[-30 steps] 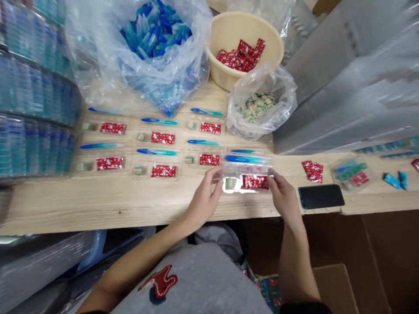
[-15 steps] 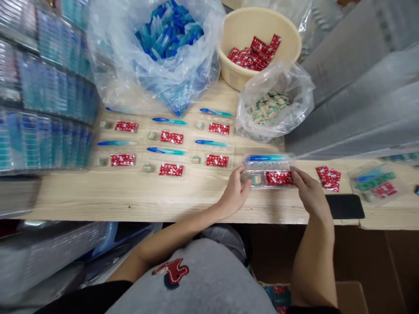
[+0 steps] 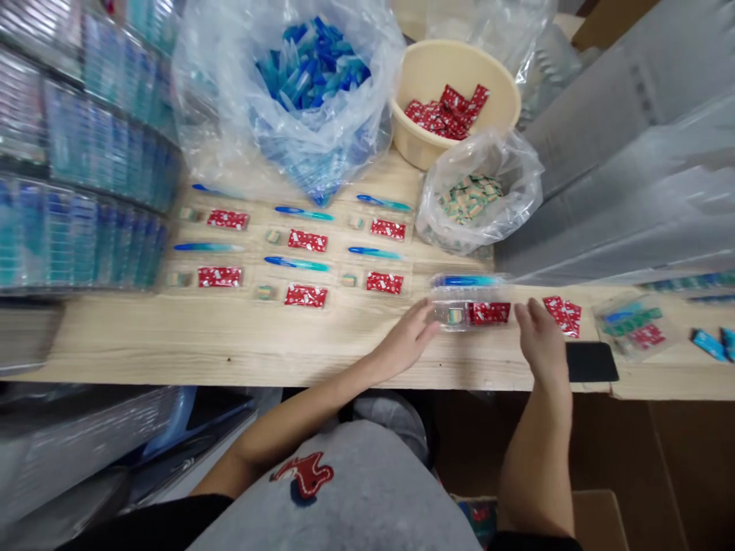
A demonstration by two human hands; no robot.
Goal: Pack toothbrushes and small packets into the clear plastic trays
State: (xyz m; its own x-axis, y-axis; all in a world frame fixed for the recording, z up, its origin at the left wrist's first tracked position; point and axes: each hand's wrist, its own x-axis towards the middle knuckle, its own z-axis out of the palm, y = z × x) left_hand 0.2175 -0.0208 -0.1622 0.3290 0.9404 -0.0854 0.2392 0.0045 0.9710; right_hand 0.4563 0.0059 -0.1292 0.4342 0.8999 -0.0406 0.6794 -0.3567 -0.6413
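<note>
A clear plastic tray point(image 3: 462, 324) lies on the table before me, with a blue-to-turquoise pen point(image 3: 468, 281) along its far side. In its near part sit a small striped eraser-like block point(image 3: 455, 315) and a red patterned packet point(image 3: 489, 313). My left hand point(image 3: 403, 341) has thumb and fingers around the tray's left end. Just off the right end, my right hand point(image 3: 543, 337) holds nothing, its thumb and forefinger a little apart. Several similar filled trays, one with a red packet point(image 3: 384, 282), lie in rows to the left.
Behind stand a plastic bag of blue pieces point(image 3: 321, 65), a cream basin point(image 3: 422, 153) of red packets and a bag of striped blocks point(image 3: 474, 195). Stacked filled packs point(image 3: 103, 145) rise at left. Loose red packets point(image 3: 563, 315) and a black flat object point(image 3: 592, 362) lie right.
My right hand has let go of the tray's right end and moved slightly away. My left hand stays at the left end. The whole view has shifted a little.
</note>
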